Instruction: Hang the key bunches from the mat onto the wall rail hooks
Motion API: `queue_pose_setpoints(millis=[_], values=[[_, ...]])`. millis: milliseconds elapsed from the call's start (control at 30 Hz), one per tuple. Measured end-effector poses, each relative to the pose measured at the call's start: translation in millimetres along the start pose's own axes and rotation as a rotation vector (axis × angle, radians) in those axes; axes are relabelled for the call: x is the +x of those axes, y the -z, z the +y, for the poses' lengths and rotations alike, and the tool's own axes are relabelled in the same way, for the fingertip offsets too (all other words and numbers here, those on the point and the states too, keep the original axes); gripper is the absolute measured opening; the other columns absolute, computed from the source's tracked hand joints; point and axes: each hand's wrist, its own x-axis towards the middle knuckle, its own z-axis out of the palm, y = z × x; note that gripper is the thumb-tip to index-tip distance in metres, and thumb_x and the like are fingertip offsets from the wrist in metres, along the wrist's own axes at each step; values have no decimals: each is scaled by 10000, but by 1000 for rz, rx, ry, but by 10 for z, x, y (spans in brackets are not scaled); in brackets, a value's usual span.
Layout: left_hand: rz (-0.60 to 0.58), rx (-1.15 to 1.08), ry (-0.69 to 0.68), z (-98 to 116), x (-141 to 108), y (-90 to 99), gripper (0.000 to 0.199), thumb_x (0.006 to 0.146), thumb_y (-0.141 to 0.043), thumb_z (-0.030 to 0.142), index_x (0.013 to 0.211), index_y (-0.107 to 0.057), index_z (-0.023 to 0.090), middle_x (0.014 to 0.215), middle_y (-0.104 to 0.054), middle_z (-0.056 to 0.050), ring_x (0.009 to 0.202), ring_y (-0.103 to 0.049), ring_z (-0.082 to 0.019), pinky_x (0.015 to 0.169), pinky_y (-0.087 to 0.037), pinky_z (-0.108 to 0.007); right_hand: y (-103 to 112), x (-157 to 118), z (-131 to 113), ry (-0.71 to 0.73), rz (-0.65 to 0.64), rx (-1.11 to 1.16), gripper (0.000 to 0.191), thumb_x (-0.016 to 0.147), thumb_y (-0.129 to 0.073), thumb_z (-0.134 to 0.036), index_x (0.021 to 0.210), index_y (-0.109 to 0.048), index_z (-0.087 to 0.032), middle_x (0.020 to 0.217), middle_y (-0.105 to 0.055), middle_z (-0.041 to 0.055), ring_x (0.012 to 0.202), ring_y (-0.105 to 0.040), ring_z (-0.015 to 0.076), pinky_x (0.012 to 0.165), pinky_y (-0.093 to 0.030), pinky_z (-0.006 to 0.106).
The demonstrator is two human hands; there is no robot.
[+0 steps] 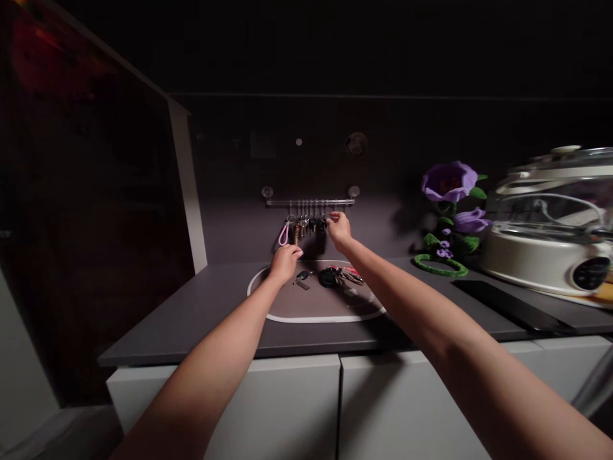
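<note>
A clear hook rail [311,202] is fixed to the dark wall, with several sets of keys [305,223] hanging from it. At its right part, my right hand [339,230] has its fingers bent together beside a dark hanging key set [322,225]; whatever is between them is hidden. My left hand [286,263] is lower, just under a pink loop strap [284,234] and a brownish key pendant [296,235]. Its thumb and fingers are pinched, and I cannot make out what they hold. Below lie a small dark key fob [303,275] and a bunch of keys [347,276].
An oval mat [325,319] with a pale rim lies on the dark counter [201,313]. To the right stand purple craft flowers [450,182] on a green ring base [440,265], a flat black object [510,306] and a cream appliance [536,249] with a clear upper part.
</note>
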Motion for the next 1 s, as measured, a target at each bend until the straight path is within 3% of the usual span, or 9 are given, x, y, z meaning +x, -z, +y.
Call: queue_pose_setpoints(millis=[267,467,700,1000], values=[[-80,-45,-17,-26,-13,6,150,762,-525,174,820,-663,160,870,-663,-61,824,-579,-167,785,-423,-275,12,-492,102,28,-189,77,242,749,-491,-225,977,-542,-162,865,-625,46,776,-580,135,745,-461,275],[-169,-20,-16,-18,-60,26,173,737,-556,172,859,-676,148,897,-669,-77,831,-586,-183,792,-426,-285,150,-751,208,109,-388,-106,148,761,-508,-200,876,-585,-146,845,-644,43,771,-586,122,760,-442,260],[-254,6,-85,-56,-78,-37,176,719,-570,190,838,-695,156,876,-667,-81,838,-582,-202,809,-425,-300,354,-816,293,218,-589,-508,132,759,-540,-180,854,-628,-158,866,-664,43,801,-584,133,755,-416,237],[-368,53,-178,-115,-77,-125,184,734,-567,214,852,-700,164,856,-662,-70,837,-587,-199,786,-438,-299,328,-816,280,278,-688,-728,181,772,-523,-163,891,-659,-158,910,-679,59,830,-599,140,734,-407,199]])
